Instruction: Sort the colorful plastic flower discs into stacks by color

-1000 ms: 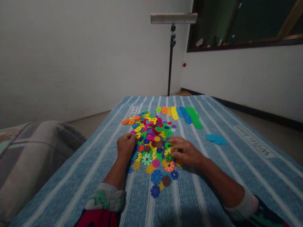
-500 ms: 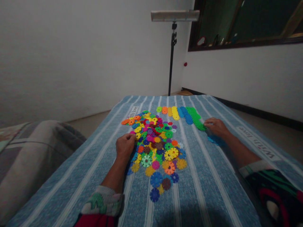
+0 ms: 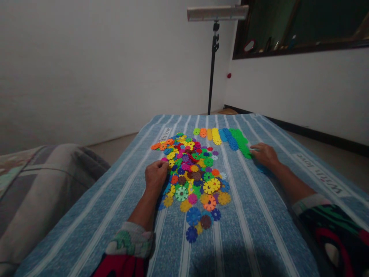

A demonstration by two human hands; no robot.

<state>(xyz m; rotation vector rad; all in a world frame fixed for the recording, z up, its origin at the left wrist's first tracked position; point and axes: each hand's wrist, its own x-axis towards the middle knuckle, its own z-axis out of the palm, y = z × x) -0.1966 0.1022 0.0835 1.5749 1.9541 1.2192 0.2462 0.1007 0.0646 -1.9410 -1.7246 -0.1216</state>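
A heap of colourful notched plastic discs [image 3: 192,198] lies on the striped cloth. My left hand [image 3: 156,176] rests at the heap's left edge, its fingers curled closed; what they hold, if anything, is hidden. To the right, overlapping discs form rows by colour, among them a yellow row [image 3: 216,137], a blue row [image 3: 231,140] and a longer green row [image 3: 240,141]. My right hand [image 3: 265,154] is at the near end of the green row, fingertips drawn together, any piece between them too small to make out. Some light blue [image 3: 261,168] shows partly under that hand.
Blue cloth with white stripes [image 3: 115,215] covers the table. Beyond its far end stands a lamp on a black pole [image 3: 212,73]. Grey fabric [image 3: 63,184] is heaped at the left. A dark-framed window [image 3: 288,27] is at the upper right.
The whole view has shifted slightly, so everything appears a little to the right and higher. Both hands stay at nearly the same places by the discs.
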